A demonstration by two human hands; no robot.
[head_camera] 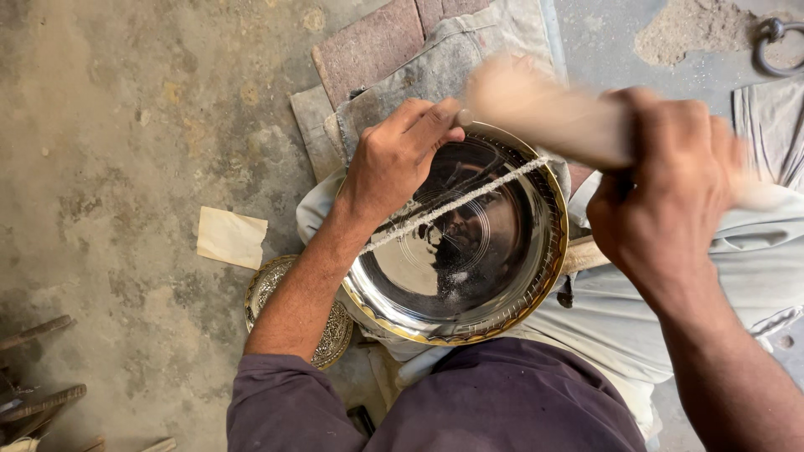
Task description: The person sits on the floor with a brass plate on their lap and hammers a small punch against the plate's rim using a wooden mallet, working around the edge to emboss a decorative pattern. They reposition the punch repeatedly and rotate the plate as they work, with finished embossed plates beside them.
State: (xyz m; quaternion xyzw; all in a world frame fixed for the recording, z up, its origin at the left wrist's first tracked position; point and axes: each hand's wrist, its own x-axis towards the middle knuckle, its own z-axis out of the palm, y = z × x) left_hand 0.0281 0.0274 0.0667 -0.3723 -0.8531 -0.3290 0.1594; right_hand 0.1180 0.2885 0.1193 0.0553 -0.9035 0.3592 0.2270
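A shiny round metal plate (494, 289) with a gold-coloured rim rests on my lap, a pale rough line scored across its mirror face. My left hand (394, 159) lies on the plate's upper left rim and pinches a small metal tool against it. My right hand (670, 192) is wrapped around a pale wooden mallet (544, 113), which is blurred above the plate's upper right edge. The mallet's head hangs close to my left fingertips.
An engraved metal plate (268, 289) lies on the concrete floor beside my left arm, next to a scrap of paper (231, 238). Cloth pads (377, 46) are spread beyond the plate. Wooden-handled tools (38, 331) sit at the lower left, a metal ring (775, 42) at the top right.
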